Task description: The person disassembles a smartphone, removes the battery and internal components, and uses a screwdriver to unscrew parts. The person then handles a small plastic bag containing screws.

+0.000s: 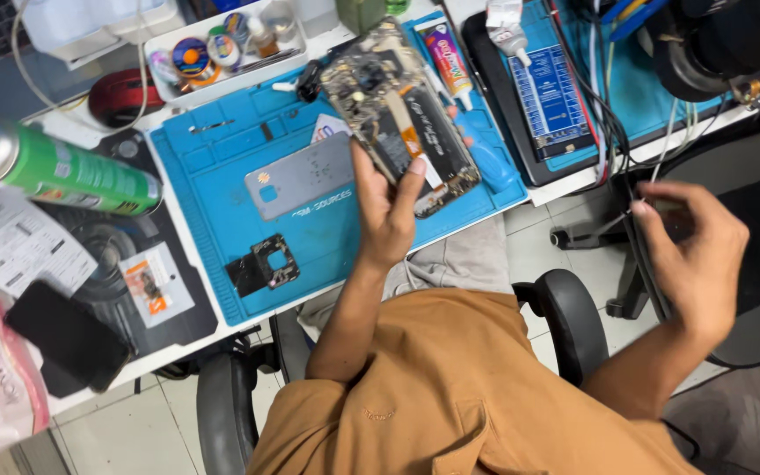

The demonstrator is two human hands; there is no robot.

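My left hand (384,215) holds up an opened phone (398,105) with its back removed, showing the circuit board and black battery, above the blue work mat (213,167). The thumb presses on the phone's lower edge. My right hand (697,255) reaches off the table's right side among hanging black cables (626,167), its fingertips pinched on a thin cable. A grey back cover (301,180) and a small black frame part (266,264) lie on the mat to the left of my left hand.
A green spray can (72,171) lies at the left, with a black phone (68,334) and a small packet (147,286) below it. A white tray of small items (222,44), a red mouse (120,97), a glue tube (448,57) and a second blue pad (551,97) lie behind. Chair armrests (569,321) flank my lap.
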